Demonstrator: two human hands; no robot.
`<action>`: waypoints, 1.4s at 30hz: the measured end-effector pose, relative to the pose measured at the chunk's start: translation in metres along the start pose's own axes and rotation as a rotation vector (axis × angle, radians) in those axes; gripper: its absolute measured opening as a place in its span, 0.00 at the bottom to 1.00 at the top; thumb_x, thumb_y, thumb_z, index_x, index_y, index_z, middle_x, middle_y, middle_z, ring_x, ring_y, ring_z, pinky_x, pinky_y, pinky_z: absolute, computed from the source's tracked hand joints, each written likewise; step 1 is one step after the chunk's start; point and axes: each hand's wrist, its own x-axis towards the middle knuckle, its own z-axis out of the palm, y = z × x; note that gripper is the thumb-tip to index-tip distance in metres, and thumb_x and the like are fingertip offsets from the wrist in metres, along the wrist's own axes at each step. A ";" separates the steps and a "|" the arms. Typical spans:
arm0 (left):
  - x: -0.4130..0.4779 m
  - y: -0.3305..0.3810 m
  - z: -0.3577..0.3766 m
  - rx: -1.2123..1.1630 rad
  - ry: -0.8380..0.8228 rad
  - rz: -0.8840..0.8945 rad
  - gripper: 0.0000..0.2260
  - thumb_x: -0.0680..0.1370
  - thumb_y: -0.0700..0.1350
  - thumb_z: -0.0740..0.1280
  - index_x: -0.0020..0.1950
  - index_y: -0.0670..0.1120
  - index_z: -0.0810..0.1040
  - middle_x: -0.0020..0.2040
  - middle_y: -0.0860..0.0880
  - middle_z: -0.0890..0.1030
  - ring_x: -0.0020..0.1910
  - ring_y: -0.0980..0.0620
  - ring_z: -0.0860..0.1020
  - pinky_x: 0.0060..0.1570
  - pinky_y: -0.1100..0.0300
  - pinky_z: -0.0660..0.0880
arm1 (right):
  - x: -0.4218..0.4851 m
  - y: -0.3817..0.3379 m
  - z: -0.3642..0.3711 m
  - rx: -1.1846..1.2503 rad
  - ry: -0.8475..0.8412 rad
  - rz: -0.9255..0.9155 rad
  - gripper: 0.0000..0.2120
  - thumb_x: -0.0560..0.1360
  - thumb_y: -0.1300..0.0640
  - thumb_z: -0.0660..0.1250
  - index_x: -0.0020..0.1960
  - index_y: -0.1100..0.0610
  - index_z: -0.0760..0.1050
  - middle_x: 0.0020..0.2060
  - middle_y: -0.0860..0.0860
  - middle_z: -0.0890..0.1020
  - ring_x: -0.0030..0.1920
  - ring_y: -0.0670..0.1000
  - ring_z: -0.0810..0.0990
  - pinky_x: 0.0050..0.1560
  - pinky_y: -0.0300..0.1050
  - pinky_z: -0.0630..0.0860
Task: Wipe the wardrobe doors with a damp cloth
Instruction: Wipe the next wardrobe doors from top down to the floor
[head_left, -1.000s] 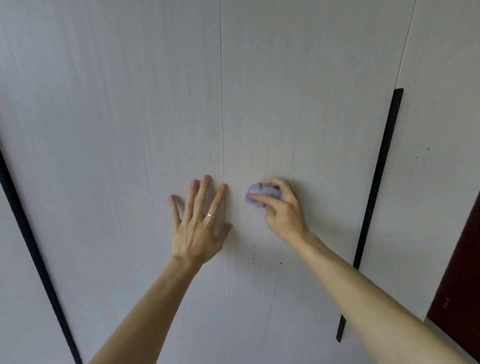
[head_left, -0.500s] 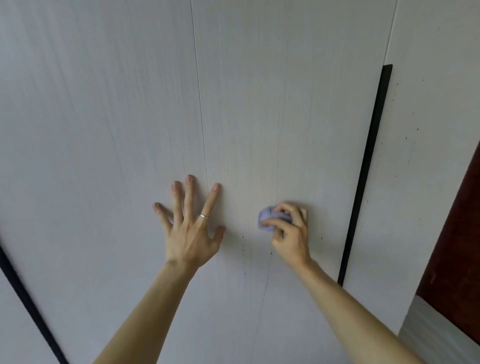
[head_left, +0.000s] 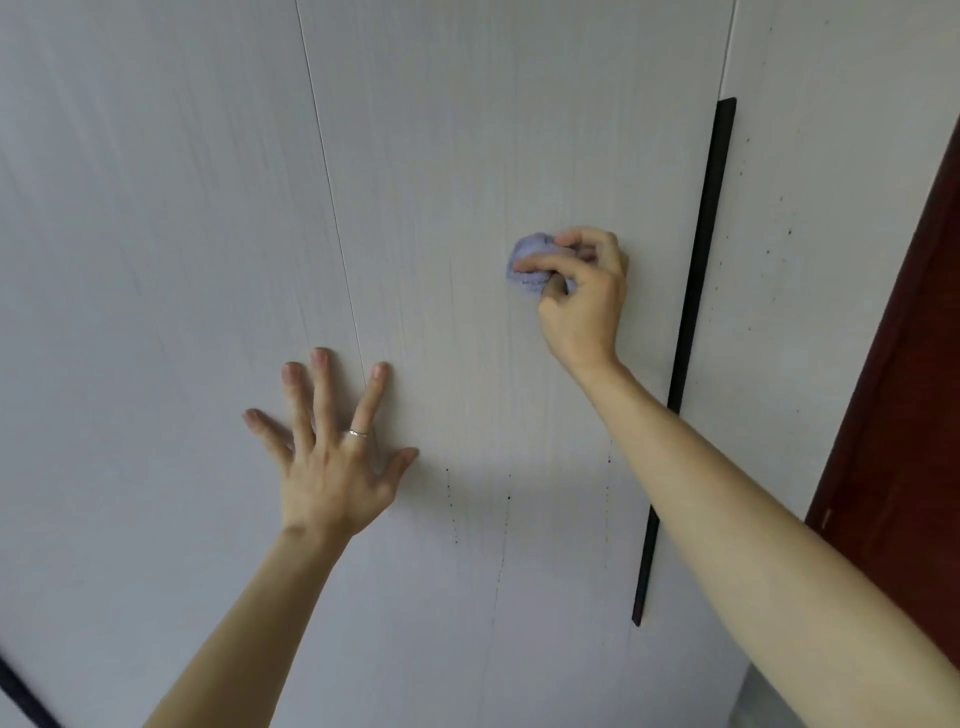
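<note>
Though crumpled, nubbly lilac cloth (head_left: 530, 249)

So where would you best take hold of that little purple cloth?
Probably round its bunched outer side, coming from the front: the cloth is wadded against the wardrobe door, as the right hand grips it now, leaving the wiping face free.

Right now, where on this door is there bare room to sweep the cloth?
Free: the panel above the cloth, between the seam and the black handle strip; also left of the cloth, above the left hand. Crowded: the right hand is near the strip, and the left hand lies flat across the seam.
</note>
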 end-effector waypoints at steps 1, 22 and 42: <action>0.000 0.000 0.000 -0.001 -0.004 0.000 0.43 0.72 0.65 0.69 0.82 0.57 0.54 0.82 0.41 0.41 0.80 0.39 0.35 0.65 0.20 0.44 | -0.014 0.003 0.001 0.003 0.009 0.020 0.24 0.65 0.74 0.61 0.42 0.50 0.86 0.50 0.43 0.71 0.52 0.58 0.75 0.56 0.41 0.72; 0.033 0.097 -0.002 -0.010 -0.033 0.109 0.42 0.74 0.61 0.70 0.82 0.61 0.51 0.83 0.46 0.43 0.81 0.43 0.39 0.73 0.28 0.45 | 0.001 0.056 -0.059 -0.167 -0.252 -0.061 0.14 0.70 0.69 0.67 0.41 0.53 0.86 0.50 0.51 0.77 0.52 0.51 0.69 0.54 0.26 0.64; 0.039 0.153 0.053 0.101 -0.013 0.050 0.42 0.73 0.71 0.62 0.82 0.55 0.54 0.82 0.41 0.42 0.78 0.33 0.34 0.66 0.21 0.41 | -0.013 0.112 -0.103 -0.143 -0.302 0.124 0.10 0.65 0.68 0.69 0.41 0.56 0.82 0.49 0.62 0.78 0.51 0.55 0.76 0.52 0.43 0.69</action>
